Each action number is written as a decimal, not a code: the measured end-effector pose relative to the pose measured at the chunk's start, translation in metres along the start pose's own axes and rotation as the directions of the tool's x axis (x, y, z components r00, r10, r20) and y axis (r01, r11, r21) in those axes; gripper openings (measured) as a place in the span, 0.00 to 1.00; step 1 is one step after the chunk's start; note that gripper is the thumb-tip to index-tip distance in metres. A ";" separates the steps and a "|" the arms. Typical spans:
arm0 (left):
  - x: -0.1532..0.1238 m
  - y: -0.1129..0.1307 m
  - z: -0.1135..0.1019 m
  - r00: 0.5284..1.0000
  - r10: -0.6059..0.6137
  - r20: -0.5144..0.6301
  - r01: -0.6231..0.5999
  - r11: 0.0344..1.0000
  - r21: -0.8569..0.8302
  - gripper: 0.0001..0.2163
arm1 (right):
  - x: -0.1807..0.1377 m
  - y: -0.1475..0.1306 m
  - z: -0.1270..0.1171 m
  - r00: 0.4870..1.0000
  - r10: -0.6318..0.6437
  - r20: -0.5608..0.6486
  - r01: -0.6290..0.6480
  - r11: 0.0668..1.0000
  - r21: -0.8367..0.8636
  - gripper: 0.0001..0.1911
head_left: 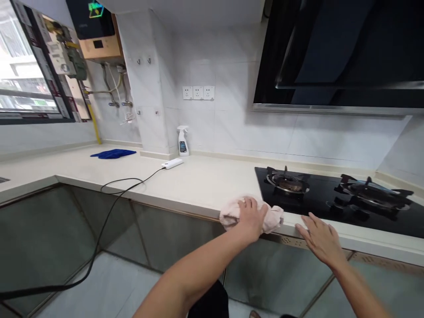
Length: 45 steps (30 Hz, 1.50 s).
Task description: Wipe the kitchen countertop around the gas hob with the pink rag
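Note:
My left hand [252, 217] lies on a pink cloth [232, 212] at the front edge of the pale countertop [198, 181], fingers curled over the cloth and pressing it down. My right hand [319, 236] rests flat on the counter's front edge just right of the cloth, fingers stretched out and holding nothing. Both hands are in front of the black gas hob [334, 201], near its left burner [288, 182].
A white spray bottle [183, 141] stands by the tiled wall. A white power strip [172, 164] lies on the counter, its black cable [109, 212] hanging to the floor. A blue cloth [113, 153] lies at the back left. A black range hood [341, 53] hangs above the hob.

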State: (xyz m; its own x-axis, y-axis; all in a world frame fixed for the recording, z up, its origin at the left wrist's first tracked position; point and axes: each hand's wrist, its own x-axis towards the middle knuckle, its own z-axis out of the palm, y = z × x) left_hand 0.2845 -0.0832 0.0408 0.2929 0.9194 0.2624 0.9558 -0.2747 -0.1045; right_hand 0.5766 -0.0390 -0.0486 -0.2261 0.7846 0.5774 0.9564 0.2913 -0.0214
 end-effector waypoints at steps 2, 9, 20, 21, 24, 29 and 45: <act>0.003 0.000 0.003 0.999 0.043 -0.013 -0.043 0.999 -0.007 0.43 | 0.000 -0.001 0.007 0.999 0.039 -0.022 -0.040 0.999 -0.026 0.32; -0.037 -0.071 0.011 0.983 0.148 -0.112 -0.150 0.989 -0.013 0.41 | -0.002 -0.003 -0.001 0.995 0.025 -0.097 -0.030 0.999 -0.046 0.30; -0.129 -0.259 -0.033 0.864 -0.498 0.072 0.500 0.866 -0.016 0.51 | -0.009 -0.001 -0.003 0.963 -0.127 -0.236 0.116 0.991 -0.063 0.28; -0.131 -0.268 -0.037 0.838 -0.539 0.087 0.541 0.841 -0.006 0.51 | -0.010 -0.002 -0.003 0.962 -0.124 -0.244 0.114 0.992 -0.057 0.27; -0.136 -0.286 -0.046 0.759 -0.642 0.111 0.644 0.765 0.025 0.51 | -0.011 -0.005 -0.003 0.960 -0.110 -0.256 0.105 0.994 -0.033 0.25; -0.144 -0.294 -0.054 0.694 -0.715 0.087 0.711 0.699 0.072 0.45 | -0.010 -0.015 -0.004 0.954 -0.090 -0.286 0.078 0.996 -0.053 0.27; -0.051 -0.085 -0.021 0.984 -0.165 0.063 0.156 0.980 0.124 0.41 | -0.027 -0.044 -0.019 0.935 -0.035 -0.353 0.074 0.992 0.098 0.24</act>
State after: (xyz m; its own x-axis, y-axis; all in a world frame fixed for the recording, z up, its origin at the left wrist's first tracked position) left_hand 0.1889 -0.1123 0.0562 0.1295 0.9680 0.2148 0.9793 -0.0909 -0.1807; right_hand 0.5441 -0.0838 -0.0478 -0.1796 0.5299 0.8288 0.9142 0.4011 -0.0583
